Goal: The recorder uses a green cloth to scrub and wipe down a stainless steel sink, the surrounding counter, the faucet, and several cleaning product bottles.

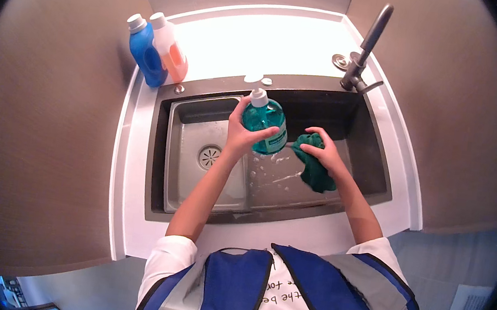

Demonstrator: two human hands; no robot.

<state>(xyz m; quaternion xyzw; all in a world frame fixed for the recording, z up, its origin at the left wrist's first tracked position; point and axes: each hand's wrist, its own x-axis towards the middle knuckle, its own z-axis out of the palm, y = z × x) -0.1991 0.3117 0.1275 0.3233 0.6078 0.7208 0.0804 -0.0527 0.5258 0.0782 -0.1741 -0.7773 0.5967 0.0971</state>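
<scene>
My left hand [247, 130] grips a clear pump bottle of teal liquid [262, 118] with a white pump top and a printed label. It holds the bottle upright above the middle of the dark double sink [265, 213]. To the right, my right hand [325, 148] is closed on a bunched dark green cloth [317, 173], whose lower end hangs over the right basin. A gap separates the cloth from the bottle. Wet streaks and foam [280, 176] show on the basin floor below.
A grey draining tray [184, 162] with a round strainer [209, 156] sits in the left basin. Behind it stand a blue bottle [144, 48] and a bottle of orange liquid [172, 56]. A dark faucet [360, 62] rises at the back right, beside a metal drain plug [341, 62]. Side panels flank the counter [135, 234].
</scene>
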